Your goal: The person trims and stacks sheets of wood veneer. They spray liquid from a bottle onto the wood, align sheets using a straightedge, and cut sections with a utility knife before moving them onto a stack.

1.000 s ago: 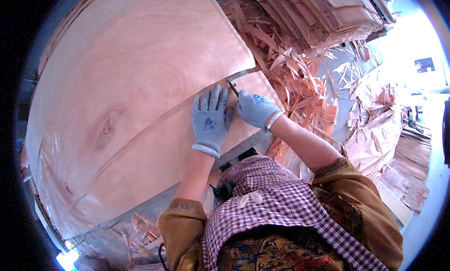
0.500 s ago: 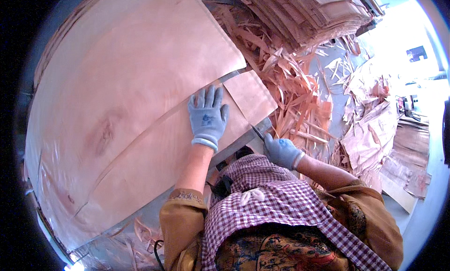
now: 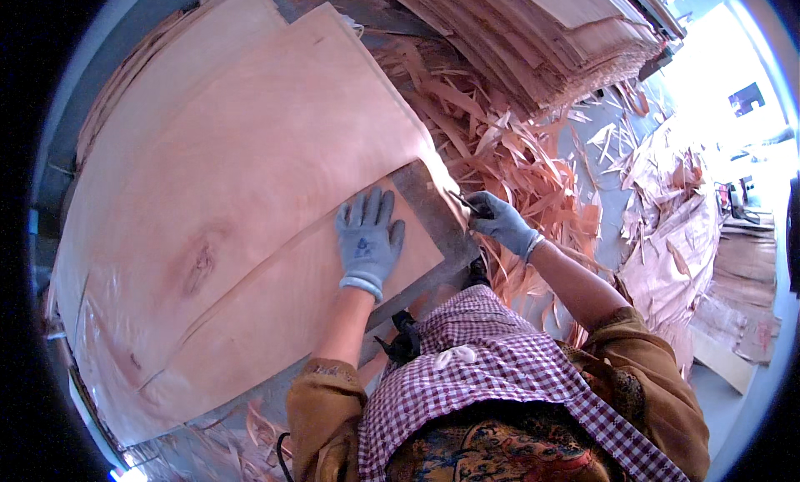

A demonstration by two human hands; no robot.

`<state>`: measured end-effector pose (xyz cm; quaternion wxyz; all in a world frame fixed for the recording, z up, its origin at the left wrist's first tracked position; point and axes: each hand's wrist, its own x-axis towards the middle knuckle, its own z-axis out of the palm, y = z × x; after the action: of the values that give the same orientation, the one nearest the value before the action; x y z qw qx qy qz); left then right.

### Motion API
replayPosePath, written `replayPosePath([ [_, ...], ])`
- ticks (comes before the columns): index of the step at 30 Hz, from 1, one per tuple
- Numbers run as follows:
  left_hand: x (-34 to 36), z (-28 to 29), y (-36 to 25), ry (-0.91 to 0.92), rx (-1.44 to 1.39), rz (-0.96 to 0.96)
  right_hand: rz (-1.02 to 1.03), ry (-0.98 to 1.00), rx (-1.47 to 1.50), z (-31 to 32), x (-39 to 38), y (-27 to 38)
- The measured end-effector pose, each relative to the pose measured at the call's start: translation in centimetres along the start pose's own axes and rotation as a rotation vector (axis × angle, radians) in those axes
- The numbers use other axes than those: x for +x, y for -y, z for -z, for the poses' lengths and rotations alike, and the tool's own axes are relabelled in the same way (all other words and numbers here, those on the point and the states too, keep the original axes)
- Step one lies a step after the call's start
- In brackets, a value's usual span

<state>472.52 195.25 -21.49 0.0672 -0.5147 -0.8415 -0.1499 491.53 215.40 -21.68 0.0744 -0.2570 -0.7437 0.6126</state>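
My left hand [image 3: 367, 240], in a grey-blue knitted glove, lies flat with its fingers stretched on a pale wood veneer sheet [image 3: 275, 307], just below the long split edge that runs across it. My right hand [image 3: 502, 224], gloved alike, is closed around a slim dark knife [image 3: 463, 202]. The knife's tip is at the right edge of a larger veneer sheet [image 3: 250, 124], where a narrow pale strip hangs at the corner. Between the two sheets' ends shows a bare dark grey board [image 3: 454, 236].
A heap of reddish veneer scraps [image 3: 525, 165] lies on the floor to the right. Beyond it stands a thick stack of veneer sheets [image 3: 533, 32]. Crumpled sheets [image 3: 667, 232] lie farther right. A checked apron [image 3: 492, 357] covers my lap.
The cut veneer piece at the sheet's right end is gone from its place, baring the dark board. My right hand has moved up with the knife; my left hand stays flat on the sheet.
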Motion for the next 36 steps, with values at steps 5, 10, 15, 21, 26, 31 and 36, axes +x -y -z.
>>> replayPosePath([
  [5,-0.1,0.7,-0.1,0.065,-0.014,0.065,-0.207,0.138,0.062,5.9,2.6,-3.0],
  [10,0.1,0.4,-0.6,0.036,0.041,0.102,-0.273,0.251,-0.012,11.2,9.2,-3.0],
  [15,-0.4,-0.1,-1.4,0.015,0.164,0.216,-0.030,0.550,0.150,8.0,16.1,0.4],
  [21,0.8,0.4,-1.6,0.088,0.167,0.238,0.083,0.803,0.289,3.6,21.8,3.2],
  [26,0.9,0.3,-1.3,0.102,0.150,0.267,-0.063,0.899,0.054,3.5,25.3,10.3],
  [31,1.5,0.3,-1.2,0.103,0.142,0.257,0.163,0.830,0.293,0.2,34.3,17.9],
  [36,1.4,0.8,-1.3,0.158,0.125,0.280,0.494,0.706,0.080,-2.9,42.9,28.4],
])
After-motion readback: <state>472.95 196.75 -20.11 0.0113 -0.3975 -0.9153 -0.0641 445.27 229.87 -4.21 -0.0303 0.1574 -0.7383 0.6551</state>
